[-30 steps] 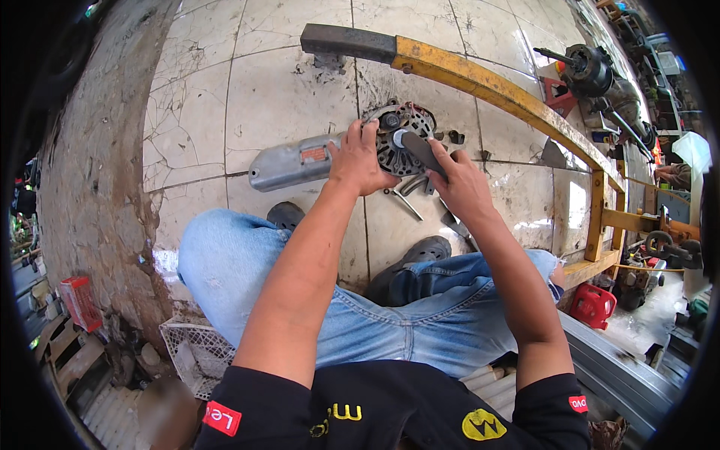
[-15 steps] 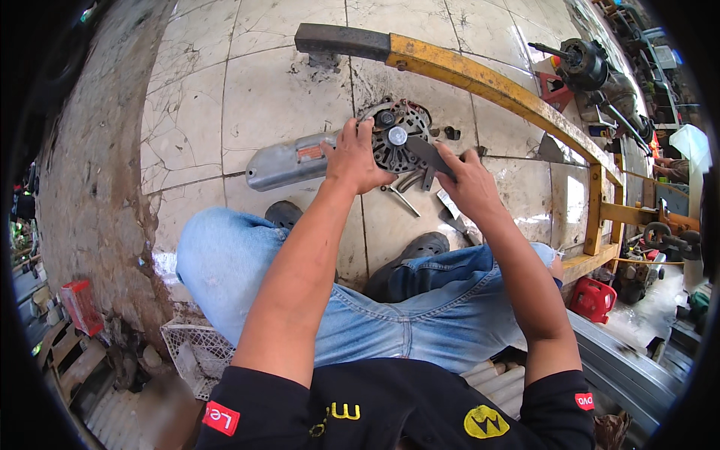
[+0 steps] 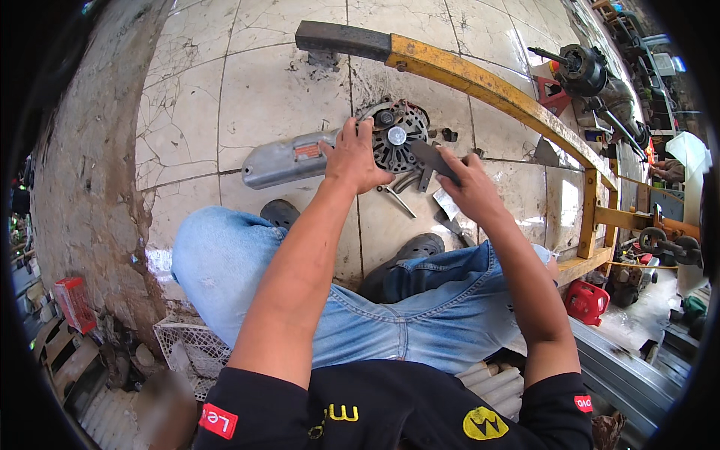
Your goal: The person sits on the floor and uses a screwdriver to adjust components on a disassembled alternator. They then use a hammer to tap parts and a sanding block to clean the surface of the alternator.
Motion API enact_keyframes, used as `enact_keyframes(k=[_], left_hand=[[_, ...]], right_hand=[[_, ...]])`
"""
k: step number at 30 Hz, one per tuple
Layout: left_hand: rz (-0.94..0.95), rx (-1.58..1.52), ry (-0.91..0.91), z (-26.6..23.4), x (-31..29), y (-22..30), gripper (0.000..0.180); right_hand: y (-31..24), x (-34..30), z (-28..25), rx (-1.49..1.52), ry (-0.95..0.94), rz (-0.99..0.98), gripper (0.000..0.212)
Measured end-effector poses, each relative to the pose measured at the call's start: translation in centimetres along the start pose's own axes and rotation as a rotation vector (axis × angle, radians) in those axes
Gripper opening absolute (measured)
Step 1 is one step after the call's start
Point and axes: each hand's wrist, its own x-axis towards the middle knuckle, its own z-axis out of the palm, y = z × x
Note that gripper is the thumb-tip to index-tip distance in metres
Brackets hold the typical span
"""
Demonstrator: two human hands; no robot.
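Note:
A round alternator [image 3: 412, 120] with a slotted metal end and a shiny round cap [image 3: 397, 136] at its middle rests on the tiled floor. My left hand [image 3: 351, 161] steadies it by its left side, thumb and fingers spread around the edge. Between the fingers and thumb of my right hand [image 3: 474, 186] is a dark flat strip [image 3: 433, 160]; its material is unclear. The strip's tip is at the alternator's right edge, just off the cap. Beneath my left fingers and to the left lies a long silver metal cover [image 3: 277, 163] with an orange label.
A thin metal rod [image 3: 401, 203], a white packet [image 3: 445, 203] and a dark flat tool [image 3: 454, 227] lie near my right foot. A yellow steel frame [image 3: 480, 79] arches beyond the alternator. A greasy axle assembly [image 3: 585, 71] stands far right, and a white plastic crate [image 3: 191, 349] sits lower left.
My right hand has drawn the dark strip slightly down and right, away from the shiny cap. My left hand keeps its hold on the alternator. The view has shifted slightly.

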Motion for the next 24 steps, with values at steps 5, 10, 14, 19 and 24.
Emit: enact_keyframes(k=[5,10,14,19,24], left_hand=[[0.009,-0.023,0.006,0.4,0.1,0.0,0.115],[0.004,0.0,0.013,0.5,0.1,-0.4,0.116],[0.022,-0.041,0.027,1.0,0.3,-0.2,0.116],[-0.008,0.013,0.0,0.2,0.2,-0.2,0.118],[-0.001,0.075,0.031,1.0,0.3,-0.1,0.12]], right_hand=[[-1.9,1.2,1.2,-0.017,0.05,-0.029,0.054],[1.0,0.4,0.1,-0.012,0.019,-0.023,0.055],[-1.3,1.4,1.7,-0.002,0.095,-0.074,0.055],[1.0,0.2,-0.3,-0.12,0.014,-0.032,0.056],[4.9,-2.0,-2.3,-0.004,-0.012,0.163,0.055]])
